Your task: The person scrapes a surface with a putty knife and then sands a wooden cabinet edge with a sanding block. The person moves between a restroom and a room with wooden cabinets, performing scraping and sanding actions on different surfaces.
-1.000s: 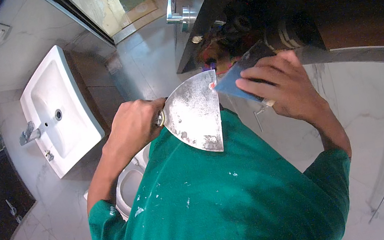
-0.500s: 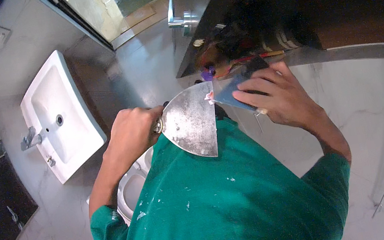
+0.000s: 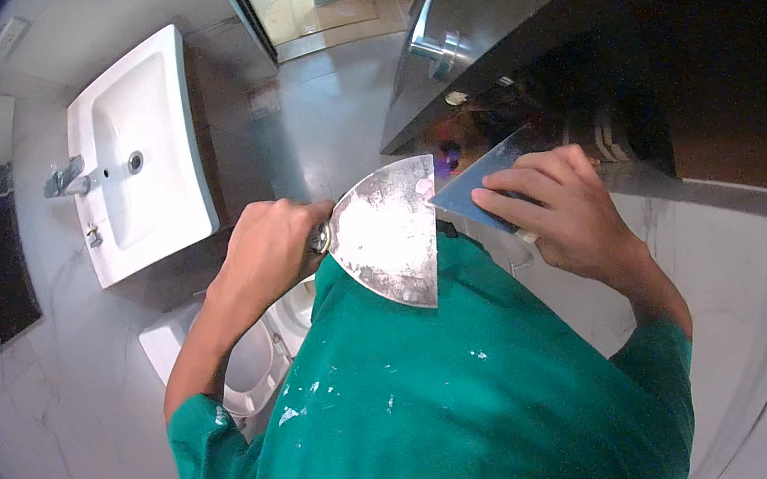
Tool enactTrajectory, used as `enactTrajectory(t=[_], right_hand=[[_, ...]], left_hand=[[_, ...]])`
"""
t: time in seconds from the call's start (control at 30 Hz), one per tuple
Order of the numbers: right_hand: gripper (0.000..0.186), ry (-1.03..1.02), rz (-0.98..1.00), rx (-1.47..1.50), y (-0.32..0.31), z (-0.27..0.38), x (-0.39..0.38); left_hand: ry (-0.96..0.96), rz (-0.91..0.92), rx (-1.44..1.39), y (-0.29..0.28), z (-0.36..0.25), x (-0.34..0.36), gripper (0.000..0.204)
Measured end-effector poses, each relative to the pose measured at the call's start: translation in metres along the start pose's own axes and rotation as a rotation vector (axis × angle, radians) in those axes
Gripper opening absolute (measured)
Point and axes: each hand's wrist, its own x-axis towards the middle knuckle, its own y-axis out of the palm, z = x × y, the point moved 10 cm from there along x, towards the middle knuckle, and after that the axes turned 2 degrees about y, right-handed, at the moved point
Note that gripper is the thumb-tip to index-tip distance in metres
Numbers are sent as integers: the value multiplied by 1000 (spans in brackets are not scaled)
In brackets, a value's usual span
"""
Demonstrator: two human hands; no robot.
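Silver steel: a broad half-moon metal scraper (image 3: 389,239) is before our chest, near the green paint-spotted T-shirt (image 3: 433,414), its straight edge facing right and its face scuffed and bright with glare.
Pinkish dab: a small pale lump of soft-looking material (image 3: 425,189) sits by the straight edge near the upper corner; we judge it could drop if the scraper tips or gets nudged from beside.
Blade corner: the tip of the flat blue-grey blade (image 3: 486,184) lies at or just beside the dab; we cannot tell whether it touches. Pressed too hard or at a poor angle, it could skid across the steel toward the other hand, or push the dab off.
Green shirt: the scraper's lower corner overlaps it in our view, so a dipped wrist might smear the cloth.
Left grip: our left hand (image 3: 268,249) is curled closed around the scraper's handle, just behind the metal collar (image 3: 320,238); the fingers hide most of that handle.
Right grip: our right hand (image 3: 561,210) is clamped on the blue-grey blade, fingers lying over its upper face with little gap; the thumb is hidden.
Left side: a white rectangular washbasin (image 3: 184,227) stands well apart from both hands.
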Motion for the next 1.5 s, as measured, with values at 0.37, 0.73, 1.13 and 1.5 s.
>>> enactTrajectory(t=[0.37, 0.73, 1.13, 1.5], right_hand=[[47, 8, -307, 156, 45, -17, 77], [35, 70, -579, 155, 94, -54, 351], [38, 140, -658, 261, 116, -144, 529], [23, 925, -1152, 1156, 167, -532, 638]], left_hand=[[-226, -28, -272, -15, 97, -9, 40], [-283, -120, -269, -146, 323, 32, 39], [-258, -197, -373, -237, 474, 130, 34], [-329, -475, -561, -322, 570, 386, 36]])
